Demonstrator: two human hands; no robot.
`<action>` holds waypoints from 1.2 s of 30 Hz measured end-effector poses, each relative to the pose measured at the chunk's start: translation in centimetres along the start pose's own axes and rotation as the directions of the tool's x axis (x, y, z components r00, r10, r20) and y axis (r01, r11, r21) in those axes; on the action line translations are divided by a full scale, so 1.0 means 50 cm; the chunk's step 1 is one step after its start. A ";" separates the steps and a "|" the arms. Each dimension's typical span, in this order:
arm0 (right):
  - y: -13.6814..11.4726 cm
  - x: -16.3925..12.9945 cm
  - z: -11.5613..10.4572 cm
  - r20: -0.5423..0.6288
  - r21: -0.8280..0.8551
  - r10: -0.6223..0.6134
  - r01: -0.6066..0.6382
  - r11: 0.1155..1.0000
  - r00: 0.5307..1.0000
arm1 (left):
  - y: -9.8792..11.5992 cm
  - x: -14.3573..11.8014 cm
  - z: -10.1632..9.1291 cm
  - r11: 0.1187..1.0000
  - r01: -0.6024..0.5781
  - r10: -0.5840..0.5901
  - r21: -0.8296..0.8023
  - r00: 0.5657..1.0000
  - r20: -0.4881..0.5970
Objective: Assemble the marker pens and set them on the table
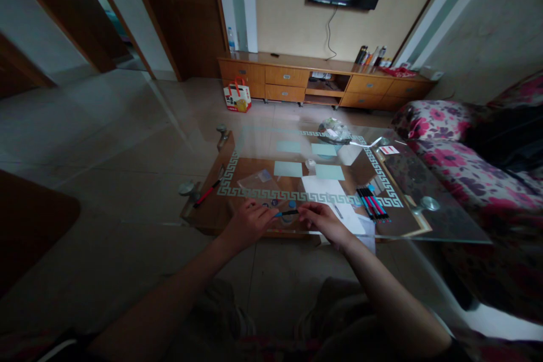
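Above the near edge of the glass table point(263, 136), a blue and black pen point(291, 212) spans the gap between my two hands. My left hand point(250, 222) is closed around its blue end. The fingers of my right hand point(321, 220) pinch the black end. To the right lies a row of several black pens with red and blue parts point(373, 205). White paper sheets point(345, 218) lie beside my right hand, with a small dark piece point(338, 212) on them. A clear plastic packet point(257, 181) lies just beyond my left hand.
A red and black pen point(206, 195) is at the table's left. Farther back stand a bowl with a crumpled plastic bag point(335, 130) and a red and white card point(389, 150). A flowered sofa point(441, 150) borders the right; a low cabinet point(284, 76) stands along the wall.
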State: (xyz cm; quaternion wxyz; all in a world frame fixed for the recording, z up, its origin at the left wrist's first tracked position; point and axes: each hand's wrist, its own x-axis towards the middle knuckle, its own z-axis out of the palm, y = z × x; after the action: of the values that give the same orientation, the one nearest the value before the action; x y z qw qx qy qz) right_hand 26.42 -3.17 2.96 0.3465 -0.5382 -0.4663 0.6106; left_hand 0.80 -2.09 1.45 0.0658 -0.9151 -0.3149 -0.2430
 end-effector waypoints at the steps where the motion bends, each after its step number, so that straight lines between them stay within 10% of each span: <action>1: 0.000 0.000 -0.001 -0.005 0.002 -0.001 0.001 1.000 1.000 | 0.000 0.000 0.001 1.000 0.002 -0.002 0.001 1.000 -0.004; 13: -0.009 0.001 -0.020 -0.094 0.069 -0.036 0.042 0.997 0.995 | -0.002 -0.003 0.001 0.998 0.056 -0.056 -0.016 0.998 0.024; 19: -0.004 0.026 -0.088 -0.278 -0.131 -0.239 0.210 0.969 0.930 | -0.005 -0.005 0.005 0.999 0.048 -0.048 -0.016 0.999 0.013; 27: -0.011 0.018 -0.172 -0.219 -0.740 -0.438 0.144 0.657 0.872 | -0.002 -0.003 0.000 0.998 0.055 -0.054 -0.025 0.998 0.017; 36: 0.019 0.032 -0.182 -0.043 -0.853 -0.416 0.183 0.489 0.908 | -0.005 -0.003 0.003 0.999 0.042 -0.041 -0.030 0.999 0.018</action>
State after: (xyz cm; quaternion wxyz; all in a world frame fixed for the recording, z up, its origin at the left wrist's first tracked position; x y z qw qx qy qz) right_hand 35.13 -0.19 1.67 0.2052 -0.6170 -0.7396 0.1737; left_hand 0.60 -1.91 1.23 0.0441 -0.9113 -0.3307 -0.2413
